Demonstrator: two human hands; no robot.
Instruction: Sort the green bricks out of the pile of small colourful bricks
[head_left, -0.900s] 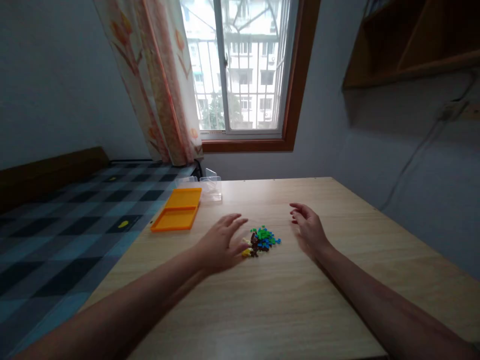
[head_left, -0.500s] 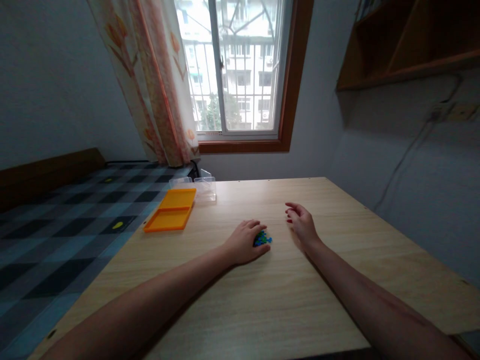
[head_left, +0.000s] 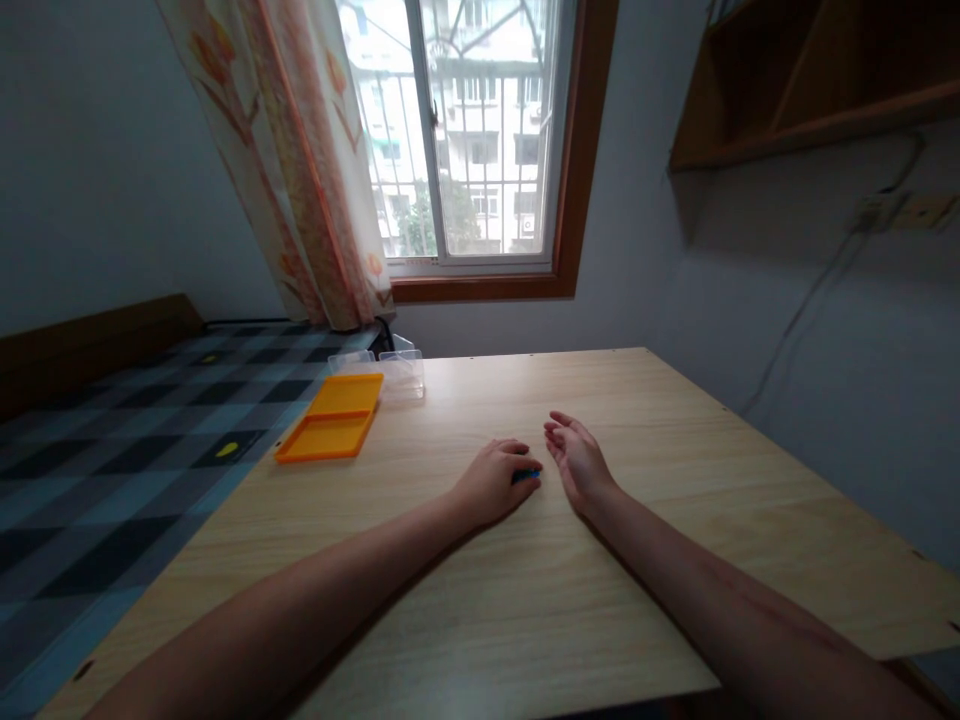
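Note:
My left hand lies curled over a small pile of coloured plastic pieces in the middle of the wooden table. Only a blue bit of the pile shows at my fingertips; the other pieces are hidden under the hand. Just right of the pile rests my right hand on its edge, palm towards the left hand, fingers loosely spread and holding nothing.
An orange tray lies at the table's far left, with a clear plastic box behind it. A bed with a checked cover runs along the left. Behind are a window and curtain; a wall shelf hangs at the upper right.
My left hand moved right and closed down over the pile, covering nearly all of it. My right hand slid left towards the pile.

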